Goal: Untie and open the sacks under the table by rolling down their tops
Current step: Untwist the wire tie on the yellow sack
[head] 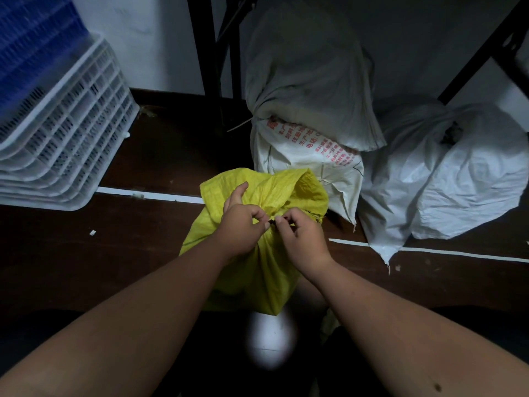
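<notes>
Nearest the camera, the yellow woven sack (252, 253) is stood on the dark floor (86, 253) in front of the person, its neck gathered by a thin dark tie (272, 221) that is hard to make out. The tie is pinched from one side by the curled fingers of the left hand (243, 227) and from the other by the thumb and forefinger of the right hand (303, 239), so the knot is judged not yet undone. It is best worked loose by small pulls on the free end while the neck is steadied, rather than tugged, lest it be tightened. Only then can the flared top be rolled down evenly. Farther back, a printed white sack (309, 156) and a plain white sack (446, 179) are seen tied under the black table frame (226, 53), with stacked white crates (63, 133) to the left
</notes>
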